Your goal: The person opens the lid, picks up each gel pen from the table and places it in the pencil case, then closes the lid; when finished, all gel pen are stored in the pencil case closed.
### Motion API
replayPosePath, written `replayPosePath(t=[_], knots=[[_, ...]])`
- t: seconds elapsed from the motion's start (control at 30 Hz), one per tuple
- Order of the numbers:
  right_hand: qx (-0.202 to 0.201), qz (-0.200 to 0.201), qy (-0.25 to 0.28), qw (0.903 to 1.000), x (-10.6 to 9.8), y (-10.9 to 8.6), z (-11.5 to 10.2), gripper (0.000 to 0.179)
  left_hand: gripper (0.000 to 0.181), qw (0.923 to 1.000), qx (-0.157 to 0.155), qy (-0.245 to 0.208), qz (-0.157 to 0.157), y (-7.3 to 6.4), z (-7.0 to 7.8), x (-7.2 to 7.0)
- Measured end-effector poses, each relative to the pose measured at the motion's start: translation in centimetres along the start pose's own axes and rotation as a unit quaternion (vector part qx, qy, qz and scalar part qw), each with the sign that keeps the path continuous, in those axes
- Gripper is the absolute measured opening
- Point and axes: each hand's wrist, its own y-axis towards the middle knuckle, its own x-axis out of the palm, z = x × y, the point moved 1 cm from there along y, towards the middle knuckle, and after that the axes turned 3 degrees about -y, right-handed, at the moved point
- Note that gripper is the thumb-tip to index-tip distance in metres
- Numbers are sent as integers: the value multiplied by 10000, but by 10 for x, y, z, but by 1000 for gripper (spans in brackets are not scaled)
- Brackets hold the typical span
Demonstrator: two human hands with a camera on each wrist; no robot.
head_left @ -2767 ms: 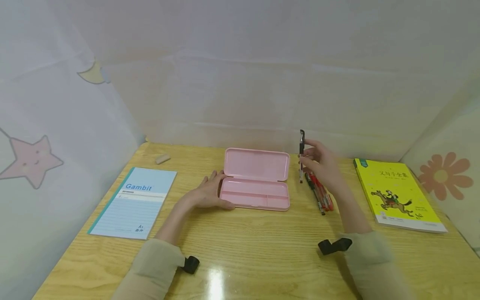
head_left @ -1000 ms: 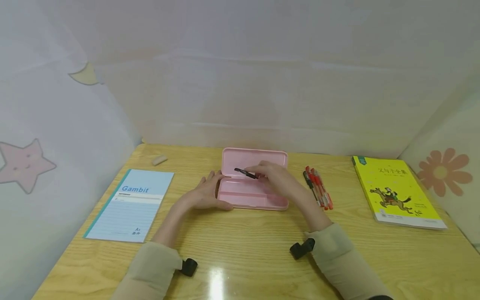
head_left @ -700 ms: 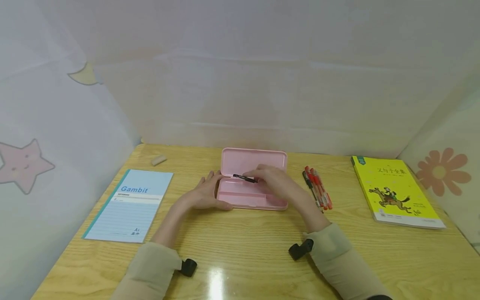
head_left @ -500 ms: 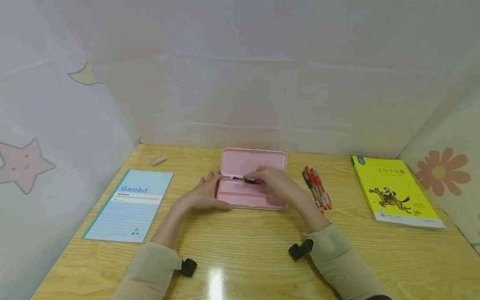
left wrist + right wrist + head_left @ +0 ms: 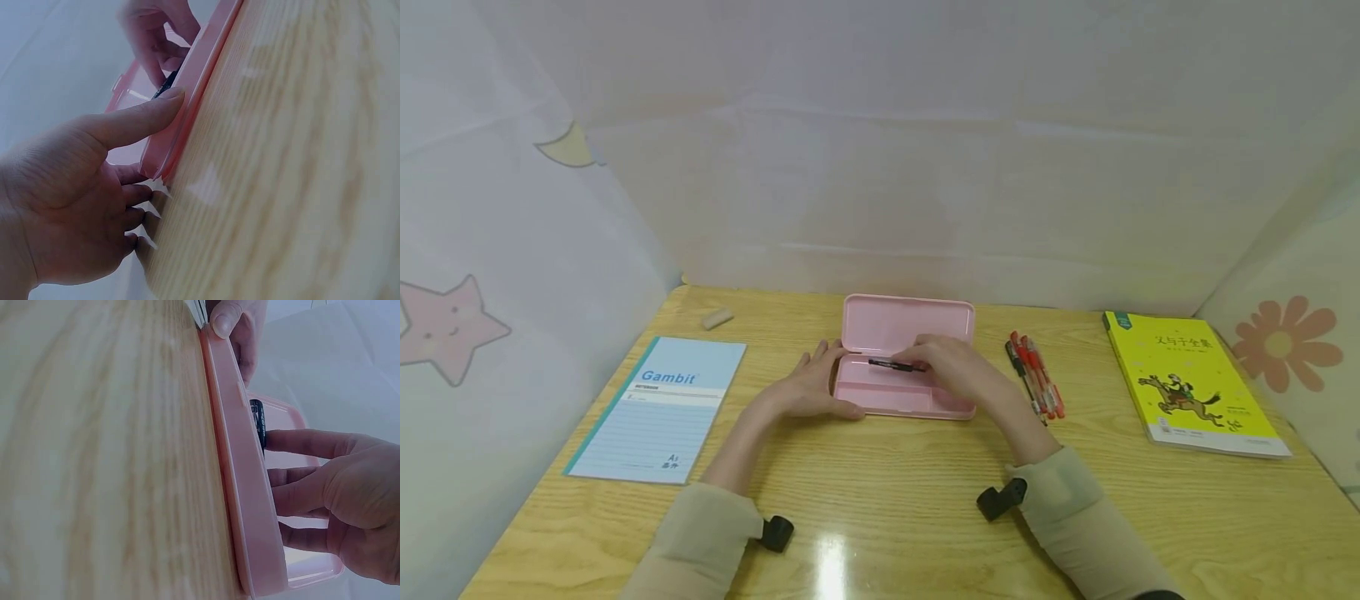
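Note:
A pink pencil case (image 5: pixel 880 400) lies with its lid (image 5: pixel 887 323) raised at the back. My left hand (image 5: pixel 808 390) holds its left end, thumb along the front wall and fingers spread toward the back corner. In the left wrist view the thumb lies on the case's front wall (image 5: pixel 194 81). My right hand (image 5: pixel 951 362) reaches into the case, its fingertips on a black gel pen (image 5: pixel 891 365). This pen lies lengthwise at the long rear compartment, cap end to the left; the right fingers hide its other end. The right wrist view shows the index finger touching the pen (image 5: pixel 257 422).
Right of the case lie several red and black gel pens (image 5: pixel 1036 375). A yellow book (image 5: pixel 1198 383) lies farther right. On the left are a blue notebook (image 5: pixel 658 408) and a small beige eraser-like block (image 5: pixel 717 318). A pale cloth wall (image 5: pixel 880 167) stands behind the wooden table (image 5: pixel 880 500).
My right hand has carried the black gel pen from beside the other pens leftward to the case, turned it level and lowered it toward the rear compartment. The left hand has stayed on the case.

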Motion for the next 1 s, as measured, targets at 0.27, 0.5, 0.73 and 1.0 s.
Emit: replayPosePath(t=[0.27, 0.5, 0.73, 1.0], knots=[[-123, 54, -140, 9998, -1, -1, 0, 43, 112, 10000, -3, 3, -10, -1, 0, -1], [-68, 137, -210, 9997, 2, -1, 2, 45, 112, 10000, 21, -24, 2, -1, -1, 0], [130, 242, 37, 9996, -6, -3, 1, 39, 111, 10000, -15, -6, 1, -1, -1, 0], [237, 541, 814, 9949, -30, -15, 13, 40, 110, 10000, 19, -30, -1, -1, 0, 1]])
